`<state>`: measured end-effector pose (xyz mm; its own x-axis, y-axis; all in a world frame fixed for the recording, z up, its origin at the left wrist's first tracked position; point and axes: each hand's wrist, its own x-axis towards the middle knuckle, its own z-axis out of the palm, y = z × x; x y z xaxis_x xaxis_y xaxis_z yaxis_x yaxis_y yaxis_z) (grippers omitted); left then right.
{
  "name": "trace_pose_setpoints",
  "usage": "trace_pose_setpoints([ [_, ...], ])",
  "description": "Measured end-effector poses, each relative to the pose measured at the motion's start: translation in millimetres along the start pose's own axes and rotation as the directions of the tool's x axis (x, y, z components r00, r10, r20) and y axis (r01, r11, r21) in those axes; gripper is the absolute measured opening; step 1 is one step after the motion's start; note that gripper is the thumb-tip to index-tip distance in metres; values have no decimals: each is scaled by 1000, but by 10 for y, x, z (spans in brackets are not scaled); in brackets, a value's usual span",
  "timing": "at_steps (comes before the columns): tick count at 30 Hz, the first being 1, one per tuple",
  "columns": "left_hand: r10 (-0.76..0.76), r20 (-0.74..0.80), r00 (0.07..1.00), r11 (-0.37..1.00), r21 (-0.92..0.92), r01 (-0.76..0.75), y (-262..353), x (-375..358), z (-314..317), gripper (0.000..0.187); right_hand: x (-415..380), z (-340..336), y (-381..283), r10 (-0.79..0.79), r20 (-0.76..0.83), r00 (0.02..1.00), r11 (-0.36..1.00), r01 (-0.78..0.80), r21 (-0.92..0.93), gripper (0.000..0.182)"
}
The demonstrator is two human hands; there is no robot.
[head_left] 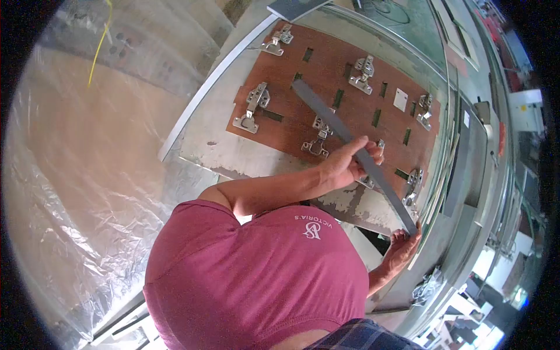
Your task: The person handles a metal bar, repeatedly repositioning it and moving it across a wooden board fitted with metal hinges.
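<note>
A long, flat, dark grey strip [326, 116] slants above a reddish-brown board [280, 76] with rectangular slots. Thumb and fingers of my left hand [344, 165] are closed around its middle. My right hand [401, 248] grips its lower right end, fingers wrapped at the edge. Under the strip lies a metal cabinet hinge [317, 140], partly covered. More such hinges rest on the board: one hinge [252, 108] at left, another hinge [361, 74] near the top middle and a hinge [413, 185] close to my right hand.
The board lies on a worn work table [204, 140] with a pale metal edge strip [216, 87]. Long thin strips [449, 157] run along the right side. Clear plastic sheeting [87, 157] covers the area at left. A small white label [400, 100] is on the board.
</note>
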<state>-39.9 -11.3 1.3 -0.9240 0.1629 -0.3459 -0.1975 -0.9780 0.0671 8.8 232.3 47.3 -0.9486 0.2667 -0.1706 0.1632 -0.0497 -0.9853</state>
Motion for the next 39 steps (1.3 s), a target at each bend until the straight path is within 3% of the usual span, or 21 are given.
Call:
trace_pose_setpoints([
  [1,-16,2,1000,1000,7,16,-75,11,14,26,-38,-71,-12,-1,-17,1000,1000,1,4,51],
  [3,-165,-58,985,986,27,166,-219,4,65,26,-123,-182,-69,-60,-120,991,949,19,-314,49],
  [4,-207,-52,977,978,9,208,-290,29,4,25,-157,-193,-75,-36,-195,980,967,-15,-256,50],
  [8,-310,-91,946,950,-3,311,-394,26,-68,26,-262,-313,-45,-39,-250,967,985,-5,-174,50],
  [12,-307,-77,949,951,10,309,-384,44,-90,28,-301,-363,39,36,-251,967,996,-56,-74,51],
  [20,-318,-59,946,943,79,322,-360,7,-53,27,-349,-437,67,31,-267,963,993,-60,-103,49],
  [27,-370,-45,928,908,191,372,-513,2,74,25,-562,-619,117,54,-363,930,998,-64,-17,47],
  [39,-677,-18,735,718,201,667,-1266,72,124,30,-1127,-1081,175,-15,-678,735,999,39,21,42],
])
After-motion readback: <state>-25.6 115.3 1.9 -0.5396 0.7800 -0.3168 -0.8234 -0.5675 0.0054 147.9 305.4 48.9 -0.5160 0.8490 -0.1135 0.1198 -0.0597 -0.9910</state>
